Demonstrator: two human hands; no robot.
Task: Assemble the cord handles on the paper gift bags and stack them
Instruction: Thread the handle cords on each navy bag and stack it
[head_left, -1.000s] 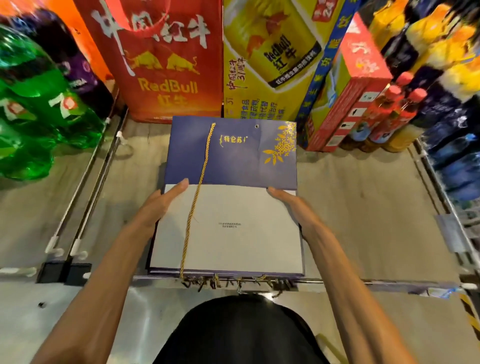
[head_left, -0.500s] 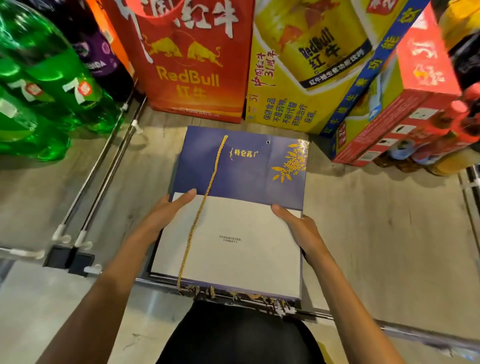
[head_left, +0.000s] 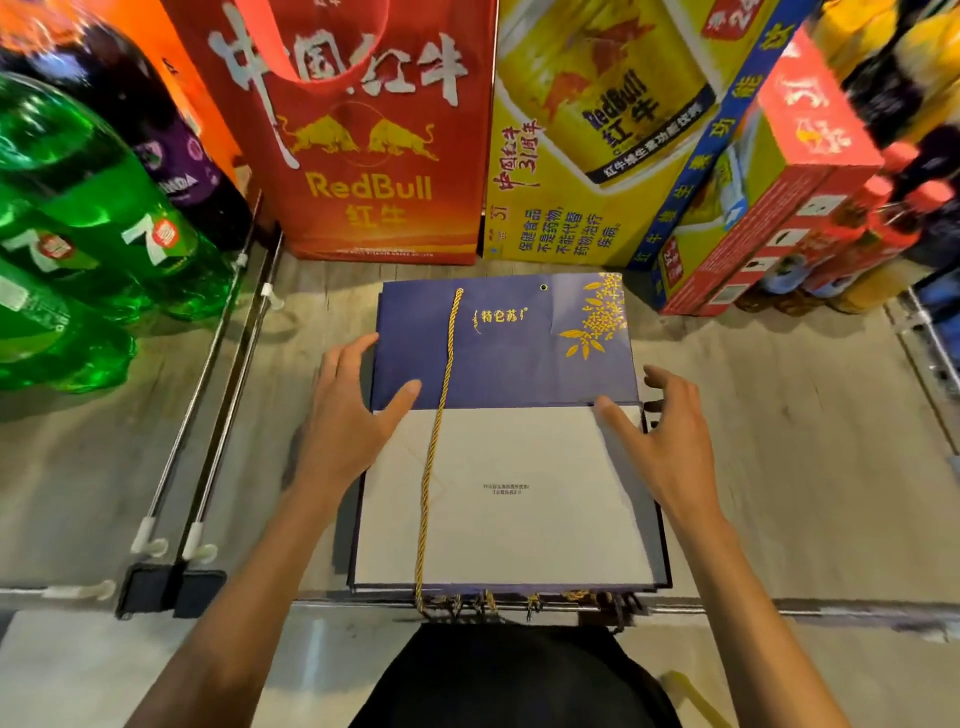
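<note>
Head view: bags stacked flat on the shelf, both hands at the sides.
The top bag (head_left: 519, 358) lay on the stack on the shelf (head_left: 779, 447), long axis near to far, blue eyelet end far, white panel near. A gold cord (head_left: 440, 415) ran lengthwise along its left part. The left hand (head_left: 348, 415) and right hand (head_left: 662, 436) flanked it, fingers spread, gripping nothing, thumbs at the fold.

Navy gift bag (head_left: 506, 353) (gold floral print), gold cord (head_left: 435, 441).
</note>
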